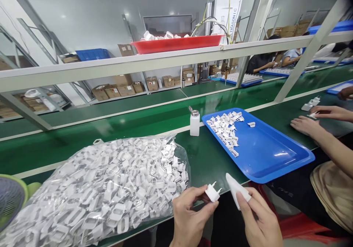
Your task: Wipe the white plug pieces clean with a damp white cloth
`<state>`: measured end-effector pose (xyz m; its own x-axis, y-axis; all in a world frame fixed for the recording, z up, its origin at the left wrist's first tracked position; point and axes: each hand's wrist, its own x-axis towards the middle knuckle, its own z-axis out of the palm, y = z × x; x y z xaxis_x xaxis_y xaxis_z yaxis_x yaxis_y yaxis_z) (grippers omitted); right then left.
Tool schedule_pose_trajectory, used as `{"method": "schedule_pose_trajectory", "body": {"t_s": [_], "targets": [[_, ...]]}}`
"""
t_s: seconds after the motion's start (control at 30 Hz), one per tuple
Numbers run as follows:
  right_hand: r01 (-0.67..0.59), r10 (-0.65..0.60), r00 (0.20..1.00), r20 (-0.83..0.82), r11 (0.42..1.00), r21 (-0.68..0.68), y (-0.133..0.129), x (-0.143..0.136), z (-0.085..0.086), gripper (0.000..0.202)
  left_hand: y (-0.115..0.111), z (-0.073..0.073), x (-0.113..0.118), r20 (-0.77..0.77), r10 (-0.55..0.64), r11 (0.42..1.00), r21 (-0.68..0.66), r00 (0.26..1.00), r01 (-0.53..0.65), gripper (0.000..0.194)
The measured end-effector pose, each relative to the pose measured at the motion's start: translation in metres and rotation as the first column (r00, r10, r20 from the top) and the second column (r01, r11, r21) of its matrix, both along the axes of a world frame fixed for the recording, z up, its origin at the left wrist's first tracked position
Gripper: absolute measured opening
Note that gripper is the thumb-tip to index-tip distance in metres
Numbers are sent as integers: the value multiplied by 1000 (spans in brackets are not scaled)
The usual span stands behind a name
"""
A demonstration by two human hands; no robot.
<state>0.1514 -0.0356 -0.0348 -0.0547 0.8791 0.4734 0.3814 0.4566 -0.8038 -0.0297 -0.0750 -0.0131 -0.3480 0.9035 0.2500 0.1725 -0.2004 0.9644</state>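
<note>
Between the thumb and fingers of my left hand [190, 214] is a white two-pin plug housing [212, 193], its pins pointing up and to the right. My right hand [259, 215] pinches a folded white wiping cloth [235, 190], its pointed corner sticking up just right of the housing, apart from it. Left of my hands lies a large clear plastic bag [110, 188] full of similar white plug parts. A blue tray [270, 155] in front of my right hand has white plug parts [224, 129] heaped along its left side.
A white pump bottle [194, 124] stands between bag and tray. A green-rimmed fan [13, 199] is at the left edge. Overhead, a shelf rail [110, 65] carries a red tray [179, 44]. At right, a co-worker's hands [311, 122] handle a white part near the tray.
</note>
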Motion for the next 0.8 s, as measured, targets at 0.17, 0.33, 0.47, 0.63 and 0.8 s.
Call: {"method": "schedule_pose_trajectory", "body": {"t_s": [0.17,0.33,0.47,0.63,0.8], "targets": [[-195,161,942,-294,977,-90,-18,-27,-6,22,1,5,10,367,-83,992,-59,926,112,30],[-149,105,916,-387,985,-85,-28,-38,-10,26,-1,13,14,557,-68,985,-92,828,143,34],[-117,84,924,-372,991,-68,-26,-32,-3,27,-3,16,15,684,-99,967,-106,723,233,35],[-241,116,891,-439,941,-240,-19,-29,-5,25,-2,17,12,612,-138,967,-85,778,239,30],[-307,142,851,-505,916,-258,-19,-33,-13,28,0,13,3,352,-164,978,-68,921,200,28]]}}
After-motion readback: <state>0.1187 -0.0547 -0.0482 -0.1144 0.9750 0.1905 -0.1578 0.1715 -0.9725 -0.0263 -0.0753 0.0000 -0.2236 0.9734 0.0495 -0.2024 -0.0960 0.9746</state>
